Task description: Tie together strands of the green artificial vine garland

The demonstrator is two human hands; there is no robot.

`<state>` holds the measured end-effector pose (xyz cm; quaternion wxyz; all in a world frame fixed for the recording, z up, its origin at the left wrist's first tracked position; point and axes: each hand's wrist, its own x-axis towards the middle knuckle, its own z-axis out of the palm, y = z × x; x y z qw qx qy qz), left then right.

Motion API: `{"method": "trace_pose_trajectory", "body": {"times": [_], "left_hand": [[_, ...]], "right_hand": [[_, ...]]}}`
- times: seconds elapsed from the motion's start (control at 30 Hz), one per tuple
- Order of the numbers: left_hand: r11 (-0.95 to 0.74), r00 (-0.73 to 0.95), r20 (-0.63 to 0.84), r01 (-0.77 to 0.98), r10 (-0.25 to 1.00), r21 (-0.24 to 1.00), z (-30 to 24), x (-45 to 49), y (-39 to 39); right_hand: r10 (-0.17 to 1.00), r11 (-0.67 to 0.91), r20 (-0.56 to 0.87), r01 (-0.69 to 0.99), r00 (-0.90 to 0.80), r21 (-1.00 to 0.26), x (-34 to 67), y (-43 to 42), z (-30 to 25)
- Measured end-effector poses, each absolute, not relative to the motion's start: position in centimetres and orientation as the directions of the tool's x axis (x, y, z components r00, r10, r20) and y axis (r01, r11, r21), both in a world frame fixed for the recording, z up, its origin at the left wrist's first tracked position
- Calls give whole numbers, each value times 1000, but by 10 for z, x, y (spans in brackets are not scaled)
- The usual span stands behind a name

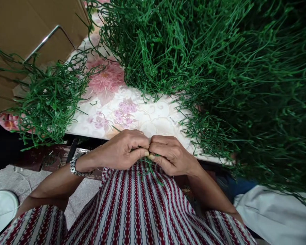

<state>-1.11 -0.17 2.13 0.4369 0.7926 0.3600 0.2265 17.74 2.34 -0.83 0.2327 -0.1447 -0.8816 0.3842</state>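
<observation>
My left hand, with a metal watch on its wrist, is closed in a pinch at the table's near edge. Against it, thumb tip to thumb tip, my right hand pinches too. Between them is a small sprig of thin green stems, which look like plastic; its ends hang down in front of my striped shirt. How the stems run inside the fingers is hidden.
A huge heap of green stems covers the back and right of the flowered tablecloth. A smaller pile hangs over the left edge. Cardboard and a bent metal rod stand behind it. A white round lid or bucket is low left.
</observation>
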Motion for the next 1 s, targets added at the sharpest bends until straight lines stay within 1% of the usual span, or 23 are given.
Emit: {"method": "trace_pose_trajectory", "body": {"times": [0.1,0.17,0.23,0.27,0.3,0.37,0.5,0.53,0.6,0.67,0.73,0.83,0.9,1.0], "left_hand": [[-350,598,144,243,788,905,15,-7,-7],[-353,575,203,161,792,922,11,-5,-10],[-339,548,226,112,805,934,10,-4,-12],[-320,538,213,113,815,941,11,-5,-12],[-296,535,184,131,824,946,12,-6,-12],[-254,544,105,206,832,945,15,-8,-11],[-257,616,-29,371,787,892,21,-12,-4],[-256,643,-53,379,764,889,21,-12,-3],[-236,684,-61,332,727,913,19,-11,-1],[-226,662,20,227,749,947,15,-10,-2],[-252,564,146,114,813,961,9,-6,-7],[-312,397,285,4,873,950,3,0,-15],[-322,345,315,-38,884,946,2,4,-19],[-307,343,320,-95,883,947,0,6,-21]], "right_hand": [[414,523,333,-78,-847,-849,177,26,-10],[414,416,342,-159,-844,-895,176,27,-12],[456,339,341,-194,-822,-921,175,25,-15],[489,320,336,-193,-805,-928,174,24,-17],[522,319,333,-182,-785,-930,174,23,-18],[567,370,340,-137,-750,-919,174,21,-19],[569,531,364,-9,-737,-847,178,19,-13],[560,554,362,11,-745,-833,180,20,-10],[536,567,353,17,-767,-823,181,22,-6],[522,536,338,-7,-783,-844,181,24,-4],[535,456,317,-48,-783,-889,179,24,-5],[603,266,284,-149,-746,-953,174,21,-12],[661,105,266,-265,-701,-959,169,15,-19],[714,-117,230,-437,-662,-892,162,6,-28]]}}
